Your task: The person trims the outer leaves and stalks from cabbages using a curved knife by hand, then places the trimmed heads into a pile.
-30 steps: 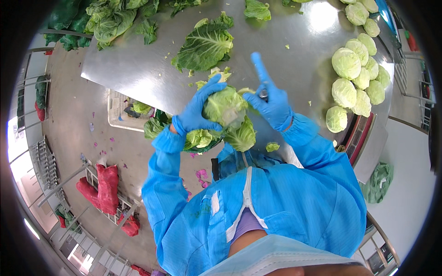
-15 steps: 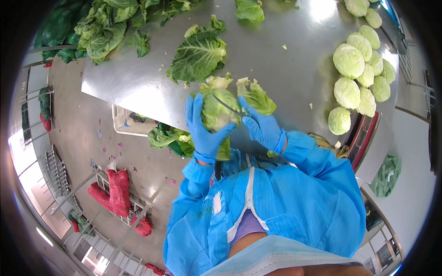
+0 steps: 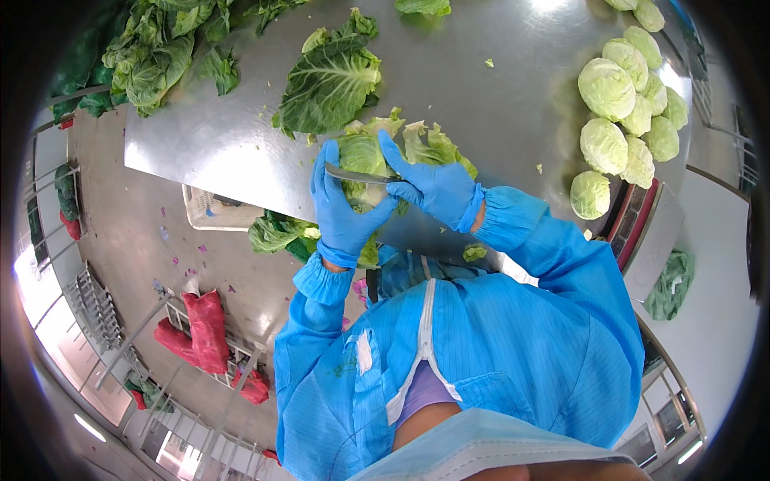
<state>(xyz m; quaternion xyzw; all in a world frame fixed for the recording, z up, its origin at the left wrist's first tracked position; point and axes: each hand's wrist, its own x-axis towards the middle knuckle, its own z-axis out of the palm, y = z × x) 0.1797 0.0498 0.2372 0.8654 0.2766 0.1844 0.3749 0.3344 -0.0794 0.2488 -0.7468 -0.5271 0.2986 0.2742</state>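
Cabbage [image 3: 365, 164] sits at the near edge of the steel table [image 3: 481, 96], gripped from below by the left hand [image 3: 341, 212] in a blue glove. At its three o'clock, the right hand [image 3: 433, 188] is clenched around a knife [image 3: 353, 175] whose blade lies across the head. Loose outer leaves [image 3: 329, 84] lie at twelve o'clock; trimmed pale heads [image 3: 622, 112] are piled at two o'clock, well apart.

blue gloves [image 3: 343, 210], pale green cabbage [image 3: 365, 164], grey steel table [image 3: 497, 96], red sacks [image 3: 207, 325].
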